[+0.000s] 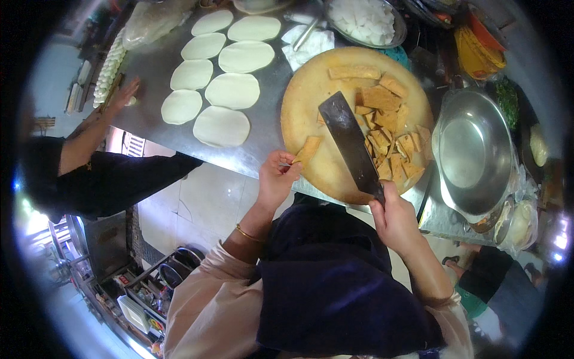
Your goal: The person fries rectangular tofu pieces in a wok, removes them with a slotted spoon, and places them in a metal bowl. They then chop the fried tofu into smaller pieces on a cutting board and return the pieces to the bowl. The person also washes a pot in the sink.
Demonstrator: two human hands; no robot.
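My left hand [280,175] pinches a strip of brown fried tofu [307,151] at the left edge of a round wooden chopping board [332,184]. In my right hand [394,215] is the handle of a dark-bladed cleaver [347,139]; its blade reaches over the middle of the board, pointing up and left. Cut fried tofu pieces [397,150] lie heaped to the right of the blade, some partly behind it. Larger tofu pieces [381,98] and a long one [354,72] rest farther back.
Flat dough rounds [222,126] lie in two columns on the steel table [148,107]. A co-worker's arm [96,128] reaches in at the left. An oval metal basin [475,152] stands right of the board, and a bowl of white pieces [363,22] behind it. Another person [493,282] is at lower right.
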